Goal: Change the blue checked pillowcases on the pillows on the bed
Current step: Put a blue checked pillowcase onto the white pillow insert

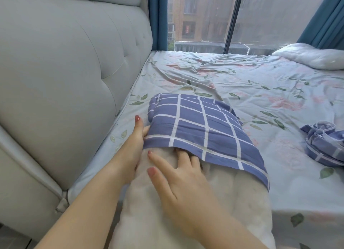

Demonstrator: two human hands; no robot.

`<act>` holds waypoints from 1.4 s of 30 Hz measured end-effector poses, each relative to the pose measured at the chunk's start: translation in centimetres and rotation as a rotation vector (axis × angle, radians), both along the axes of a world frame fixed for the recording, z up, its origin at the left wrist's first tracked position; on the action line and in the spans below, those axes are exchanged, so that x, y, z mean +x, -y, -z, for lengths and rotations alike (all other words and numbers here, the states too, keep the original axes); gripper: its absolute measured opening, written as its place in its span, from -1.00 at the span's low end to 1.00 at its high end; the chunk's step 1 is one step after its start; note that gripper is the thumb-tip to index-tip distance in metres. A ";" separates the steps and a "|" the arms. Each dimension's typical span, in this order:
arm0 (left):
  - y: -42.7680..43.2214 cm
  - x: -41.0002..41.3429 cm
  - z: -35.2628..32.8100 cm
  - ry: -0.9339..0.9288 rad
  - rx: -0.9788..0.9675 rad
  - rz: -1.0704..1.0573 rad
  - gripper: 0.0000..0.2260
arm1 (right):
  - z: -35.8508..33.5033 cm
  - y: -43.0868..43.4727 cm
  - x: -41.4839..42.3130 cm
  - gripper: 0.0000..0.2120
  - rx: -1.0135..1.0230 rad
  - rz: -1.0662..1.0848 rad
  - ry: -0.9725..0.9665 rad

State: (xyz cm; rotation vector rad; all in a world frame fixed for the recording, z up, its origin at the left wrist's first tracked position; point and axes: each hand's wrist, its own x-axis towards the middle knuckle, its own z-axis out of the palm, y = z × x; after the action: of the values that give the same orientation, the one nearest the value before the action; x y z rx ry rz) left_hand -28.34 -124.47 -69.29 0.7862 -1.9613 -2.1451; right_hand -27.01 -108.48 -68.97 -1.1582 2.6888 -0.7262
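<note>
A white pillow (225, 202) lies lengthwise on the bed in front of me, its far half covered by a blue checked pillowcase (201, 125). My left hand (133, 148) is at the pillow's left side, with thumb and fingers closed on the pillowcase's left edge near the hem. My right hand (178, 179) lies flat on the bare pillow with fingers spread, and three fingertips are slipped under the hem. A second blue checked pillowcase (323, 146) lies crumpled on the sheet at the right. Another bare white pillow (312, 56) rests at the far right.
The floral bed sheet (251, 84) is wrinkled across the mattress. A padded grey headboard (65, 71) stands close on the left. A large window (204, 19) with blue curtains (327, 17) lies behind the bed's far edge.
</note>
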 end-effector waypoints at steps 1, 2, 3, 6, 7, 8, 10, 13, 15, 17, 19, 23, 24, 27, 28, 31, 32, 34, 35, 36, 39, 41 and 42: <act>-0.1 0.2 0.0 -0.023 0.022 0.040 -0.35 | 0.1 0.3 -0.1 -0.25 -0.012 0.028 0.018; -0.2 0.4 0.0 -0.043 0.059 0.062 -0.36 | 0.3 0.6 -0.2 -0.22 -0.017 0.049 0.028; -0.3 0.5 0.2 -0.061 0.088 0.081 -0.37 | 0.6 0.9 -0.3 -0.18 -0.011 0.060 0.033; -0.3 0.5 0.5 -0.032 0.115 0.099 -0.38 | 1.6 1.7 -0.6 -0.02 0.009 0.080 0.028; -0.3 0.4 0.5 -0.020 0.102 0.105 -0.38 | 2.0 1.8 -0.8 0.03 0.002 0.087 0.024; -0.3 0.4 0.7 -0.003 0.085 0.107 -0.37 | 2.2 1.7 -1.1 0.06 -0.012 0.095 0.018; -0.3 0.3 0.8 0.025 0.034 0.087 -0.37 | 2.5 1.4 -1.7 0.12 -0.036 0.118 0.017; -0.1 -0.1 0.8 0.056 0.025 0.072 -0.34 | 2.2 0.7 -2.9 0.22 -0.048 0.187 0.063; -0.3 -0.5 1.2 0.100 0.006 0.094 -0.30 | 1.8 0.4 -3.6 0.11 -0.095 0.238 0.109; -0.6 -0.5 1.6 0.105 -0.019 0.120 -0.34 | 1.3 0.1 -4.4 -0.04 -0.133 0.275 0.210; -1.4 0.0 1.0 0.107 0.052 0.114 -0.36 | 1.0 -0.1 -5.1 -0.01 -0.145 0.296 0.314; -2.2 0.8 -0.9 0.006 0.133 0.062 -0.31 | 0.2 -0.6 -6.1 -0.10 -0.303 0.346 0.455; -2.3 0.7 -1.3 0.055 0.113 0.101 -0.34 | -0.1 -0.8 -6.0 -0.14 -0.325 0.335 0.472; -1.2 1.5 -0.2 0.206 0.006 0.111 -0.25 | -0.2 -0.8 -5.0 -0.08 -0.192 0.224 0.505; -0.4 1.8 -0.1 0.254 -0.114 0.070 -0.24 | -0.1 -0.5 -4.5 -0.06 -0.106 0.175 0.521; 1.4 2.0 0.5 0.301 -0.341 -0.032 -0.32 | 1.0 0.3 -2.4 -0.17 0.055 -0.022 0.339; 1.7 1.9 0.6 0.259 -0.324 -0.071 -0.37 | 1.1 0.5 -1.8 -0.27 0.075 -0.082 0.221; 1.9 1.1 1.0 0.201 -0.237 -0.130 -0.46 | 0.9 0.5 -1.0 -0.39 0.085 -0.160 0.081; 1.7 0.9 1.1 0.219 -0.214 -0.124 -0.44 | 0.8 0.4 -1.0 -0.45 0.078 -0.199 0.046; 1.3 0.7 1.1 0.261 -0.220 -0.094 -0.37 | 0.5 0.0 -1.0 -0.50 0.059 -0.243 -0.002; 0.4 0.3 1.9 0.364 -0.250 0.031 -0.08 | -0.5 -1.5 -1.3 -0.60 -0.174 -0.259 -0.112; 0.0 0.0 2.0 0.384 -0.304 0.085 -0.01 | -1.0 -2.9 -2.1 -0.61 -0.485 -0.045 -0.122; -0.1 -0.1 2.0 0.377 -0.311 0.091 0.00 | -1.2 -3.6 -3.0 -0.63 -0.630 0.105 -0.163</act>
State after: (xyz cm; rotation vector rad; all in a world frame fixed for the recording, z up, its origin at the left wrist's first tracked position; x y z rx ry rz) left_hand -28.40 -124.42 -71.31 1.1229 -2.4774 -1.7628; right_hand -30.02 -104.86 -67.76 -1.2312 2.7437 -1.6451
